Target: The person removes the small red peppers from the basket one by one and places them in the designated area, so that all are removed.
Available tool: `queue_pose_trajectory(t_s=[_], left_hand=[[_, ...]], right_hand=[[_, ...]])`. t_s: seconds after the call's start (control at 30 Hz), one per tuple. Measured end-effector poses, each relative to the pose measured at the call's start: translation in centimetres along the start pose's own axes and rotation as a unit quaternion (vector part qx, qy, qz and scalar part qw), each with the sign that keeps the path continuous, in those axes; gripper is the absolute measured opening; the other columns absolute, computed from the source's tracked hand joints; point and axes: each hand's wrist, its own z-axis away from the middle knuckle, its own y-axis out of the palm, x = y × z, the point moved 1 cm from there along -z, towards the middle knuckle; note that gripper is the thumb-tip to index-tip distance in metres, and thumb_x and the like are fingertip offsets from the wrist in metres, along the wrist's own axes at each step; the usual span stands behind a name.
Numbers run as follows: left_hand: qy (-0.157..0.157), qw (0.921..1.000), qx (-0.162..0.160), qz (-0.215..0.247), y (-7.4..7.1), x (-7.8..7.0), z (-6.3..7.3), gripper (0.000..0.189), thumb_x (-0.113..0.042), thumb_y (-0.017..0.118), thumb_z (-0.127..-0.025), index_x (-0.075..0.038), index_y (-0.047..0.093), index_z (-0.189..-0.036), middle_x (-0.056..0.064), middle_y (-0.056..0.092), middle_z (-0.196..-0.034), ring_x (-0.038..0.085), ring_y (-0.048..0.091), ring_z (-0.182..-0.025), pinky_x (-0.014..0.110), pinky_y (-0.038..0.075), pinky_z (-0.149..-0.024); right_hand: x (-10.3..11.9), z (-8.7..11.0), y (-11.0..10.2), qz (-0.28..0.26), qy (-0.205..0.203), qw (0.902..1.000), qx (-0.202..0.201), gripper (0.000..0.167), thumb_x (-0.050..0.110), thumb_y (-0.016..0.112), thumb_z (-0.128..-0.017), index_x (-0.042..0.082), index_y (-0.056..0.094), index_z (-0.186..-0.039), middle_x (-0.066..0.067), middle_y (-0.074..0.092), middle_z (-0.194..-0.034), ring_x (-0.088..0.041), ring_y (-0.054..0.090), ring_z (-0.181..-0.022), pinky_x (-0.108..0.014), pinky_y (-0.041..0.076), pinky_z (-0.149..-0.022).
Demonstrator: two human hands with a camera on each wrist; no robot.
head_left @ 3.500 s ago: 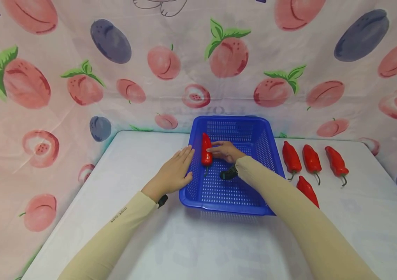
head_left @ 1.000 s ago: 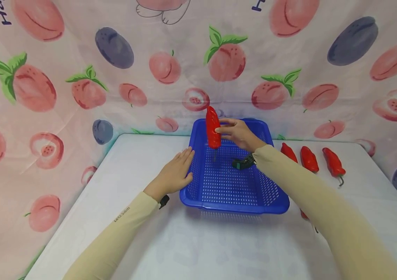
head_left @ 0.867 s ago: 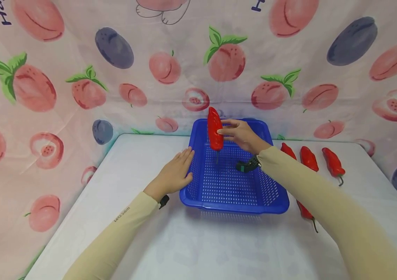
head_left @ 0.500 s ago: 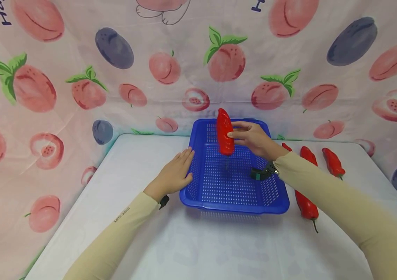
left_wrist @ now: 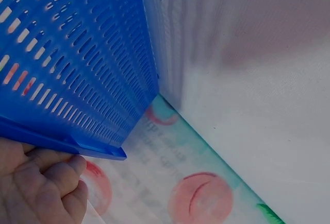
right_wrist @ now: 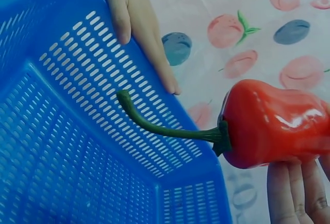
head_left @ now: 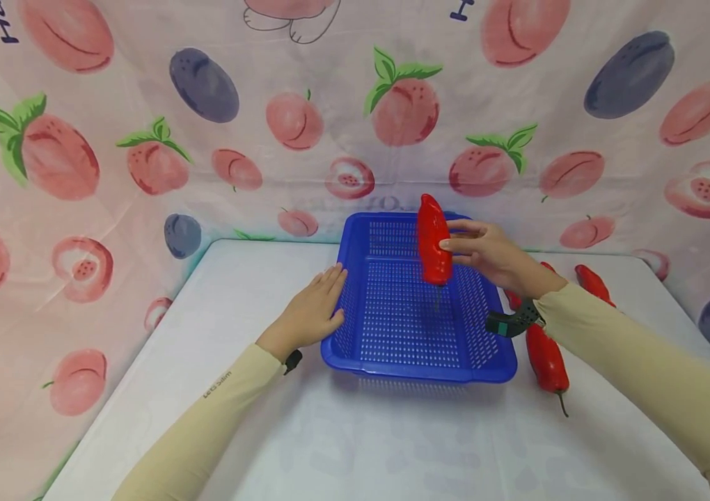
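Note:
Thumb and fingers of my right hand (head_left: pixel 493 254) pinch a red pepper (head_left: pixel 432 240) above the blue basket (head_left: pixel 417 372). The pepper is upright, its green stem hanging down. In the right wrist view its curved stem (right_wrist: pixel 170 131) shows in full, and the fingers (right_wrist: pixel 281 193) lie along the pepper's side. My left hand (head_left: pixel 308 309) rests on the basket's left rim with straight fingers. The left wrist view shows that hand's fingers (left_wrist: pixel 56 180) right at the rim, outside the perforated wall (left_wrist: pixel 77 59). No pepper shows on the basket's floor.
Right of the basket, one red pepper (head_left: pixel 546 358) lies near the front on the white table (head_left: pixel 392 445). Behind it are other peppers, one at the far right (head_left: pixel 593 284), partly hidden by my right arm. A fruit-print cloth (head_left: pixel 330 83) hangs behind and at the left.
My right hand has lifted the pepper from inside the basket, then carried it rightward above it. My left hand stays on the rim. The right arm now uncovers the front pepper.

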Motion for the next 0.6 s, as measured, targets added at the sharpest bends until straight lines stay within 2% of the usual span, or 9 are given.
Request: queue_pose_trajectory(t_s=[0.27,0.43,0.6], left_hand=[[0.016,0.9992,-0.031,0.021,0.2,-0.1,0.1,0.068,-0.025,0.041,-0.088,0.012,0.025,-0.143,0.028,0.024,-0.151,0.038,0.024,-0.142,0.044,0.018,-0.119],[0.009,0.9996,-0.019,0.018,0.2,-0.1,0.0,0.068,-0.026,0.042,-0.089,0.010,0.023,-0.144,0.026,0.022,-0.153,0.036,0.022,-0.143,0.043,0.017,-0.119],[0.000,1.0000,-0.003,0.003,0.3,0.2,-0.1,0.069,-0.027,0.043,-0.091,0.008,0.020,-0.146,0.023,0.019,-0.154,0.033,0.019,-0.145,0.042,0.017,-0.120]], right_hand=[[0.5,2.3,-1.9,-0.042,0.003,0.9991,-0.010,0.032,0.012,0.063,-0.087,0.013,0.051,-0.118,0.007,0.067,-0.096,-0.008,0.068,-0.086,-0.022,0.057,-0.076],[0.5,3.6,-3.3,-0.046,0.011,0.9988,-0.015,0.032,0.012,0.062,-0.089,0.015,0.051,-0.118,0.008,0.068,-0.097,-0.007,0.068,-0.088,-0.020,0.056,-0.077],[0.0,4.5,-4.9,-0.001,0.020,0.9994,-0.029,0.040,0.016,0.061,-0.090,0.016,0.046,-0.127,0.013,0.067,-0.098,-0.005,0.066,-0.089,-0.019,0.056,-0.076]])
